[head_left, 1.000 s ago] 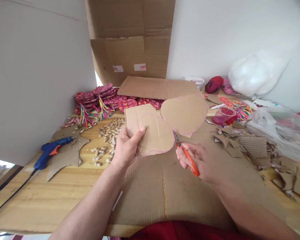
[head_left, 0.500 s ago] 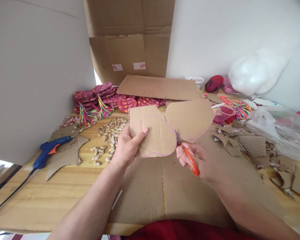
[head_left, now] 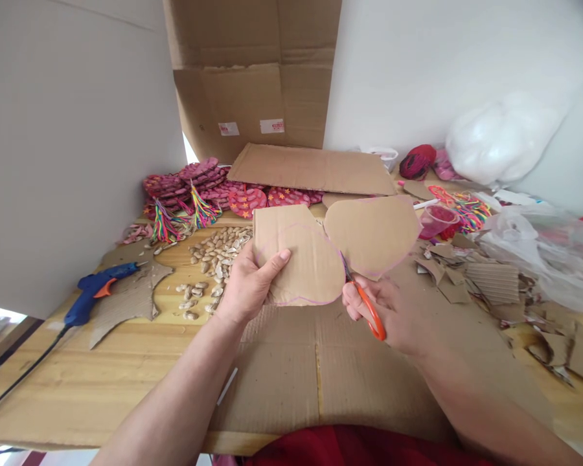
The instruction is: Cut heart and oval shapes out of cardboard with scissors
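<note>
- While the clock face is centred on the held cardboard piece (head_left: 304,259), the left hand (head_left: 247,281) grips that piece from 8 o'clock, its thumb pressed flat on the face and its other fingers mostly hidden behind.
- The cardboard piece is raised and tilted in mid-view, with a purple line curving across its face and along its lower edge.
- At 4 o'clock the right hand (head_left: 396,314) is curled around the orange handles of the scissors (head_left: 367,302), fingers clamped on them; the blades reach up to the right edge of the piece. How far apart the blades stand, I cannot tell.
- A rounded cardboard panel (head_left: 372,233), also edged in purple, lies just beside it towards 2 o'clock. Whether the two are joined is unclear.
- At 9 o'clock are peanuts (head_left: 214,249) and, farther out, a blue glue gun (head_left: 82,298) on a torn cardboard scrap (head_left: 138,294).
- At 10 o'clock, pink patterned pieces (head_left: 175,184) are stacked beside bright tassels (head_left: 204,210).
- At 12 o'clock, a flat cardboard sheet (head_left: 315,169).
- Towards 2 o'clock, a pink cup (head_left: 434,220), a dark red yarn ball (head_left: 416,163) and a bulging white bag (head_left: 502,145).
- At 3 o'clock, a heap of cardboard offcuts (head_left: 493,281).
</note>
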The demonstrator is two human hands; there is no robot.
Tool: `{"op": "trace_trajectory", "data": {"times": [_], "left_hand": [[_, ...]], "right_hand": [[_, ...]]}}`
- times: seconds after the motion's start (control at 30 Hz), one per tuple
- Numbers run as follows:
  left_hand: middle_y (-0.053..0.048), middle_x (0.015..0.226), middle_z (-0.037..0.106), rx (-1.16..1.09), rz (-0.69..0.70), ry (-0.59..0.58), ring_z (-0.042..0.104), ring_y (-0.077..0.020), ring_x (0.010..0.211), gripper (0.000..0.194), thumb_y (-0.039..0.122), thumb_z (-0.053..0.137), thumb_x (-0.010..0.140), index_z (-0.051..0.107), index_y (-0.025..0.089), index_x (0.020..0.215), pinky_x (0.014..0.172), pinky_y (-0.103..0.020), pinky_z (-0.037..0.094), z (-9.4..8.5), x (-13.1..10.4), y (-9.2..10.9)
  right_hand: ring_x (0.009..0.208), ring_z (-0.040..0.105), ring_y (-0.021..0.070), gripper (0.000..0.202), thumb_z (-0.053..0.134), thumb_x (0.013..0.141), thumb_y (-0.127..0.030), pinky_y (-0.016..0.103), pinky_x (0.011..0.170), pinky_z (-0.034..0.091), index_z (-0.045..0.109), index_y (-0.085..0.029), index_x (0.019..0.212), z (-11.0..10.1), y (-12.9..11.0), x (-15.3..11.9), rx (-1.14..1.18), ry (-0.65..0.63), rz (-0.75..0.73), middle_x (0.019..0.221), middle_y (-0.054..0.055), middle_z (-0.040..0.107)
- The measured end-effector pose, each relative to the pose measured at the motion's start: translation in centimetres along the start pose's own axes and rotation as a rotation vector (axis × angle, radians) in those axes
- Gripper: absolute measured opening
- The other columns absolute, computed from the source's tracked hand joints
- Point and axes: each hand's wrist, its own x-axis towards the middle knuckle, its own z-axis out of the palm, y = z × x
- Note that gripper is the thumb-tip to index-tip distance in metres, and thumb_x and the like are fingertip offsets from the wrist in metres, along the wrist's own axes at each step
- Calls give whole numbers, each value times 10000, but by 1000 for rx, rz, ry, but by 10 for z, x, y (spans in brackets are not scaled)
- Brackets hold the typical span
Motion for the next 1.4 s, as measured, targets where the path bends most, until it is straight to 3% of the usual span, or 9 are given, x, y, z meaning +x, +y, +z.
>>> {"op": "trace_trajectory", "data": {"times": [0.27, 0.43, 0.57, 1.13, 1.4], "left_hand": [[-98, 1123, 739, 12, -10, -20, 721, -250, 951, 480, 350, 836, 748, 610, 185, 1138, 790, -346, 609, -3, 2, 2], [-106, 1172, 728, 4, 7, -43, 717, -259, 1001, 498, 349, 823, 766, 612, 192, 1188, 816, -348, 610, -4, 2, 1], [-102, 1170, 734, 7, 3, -47, 718, -278, 1024, 482, 350, 825, 764, 620, 203, 1174, 809, -357, 620, -4, 2, 2], [-112, 1155, 739, -2, -25, -41, 724, -294, 1008, 490, 361, 839, 741, 631, 203, 1156, 797, -374, 626, -4, 2, 7], [-102, 1140, 740, 7, -17, -47, 726, -279, 997, 494, 357, 841, 741, 631, 211, 1164, 793, -361, 627, -7, 3, 7]], "right_hand": [[541, 345, 125, 474, 563, 925, -633, 298, 533, 260, 455, -224, 711, 1, -2, 0, -16, 57, 9, 586, -57, 374], [535, 350, 123, 488, 630, 887, -626, 303, 533, 270, 451, -223, 679, 6, -2, 0, 54, 123, -5, 589, -53, 373], [527, 316, 114, 515, 641, 876, -636, 302, 512, 234, 431, -223, 651, 7, 0, 0, 88, 105, -18, 595, -53, 357], [477, 273, 103, 575, 562, 918, -656, 317, 484, 192, 349, -233, 593, 7, -4, -6, -25, 106, 6, 518, -60, 311], [454, 262, 91, 587, 706, 827, -621, 315, 459, 151, 347, -237, 563, 13, -13, -6, -28, 170, 1, 498, -66, 315]]}}
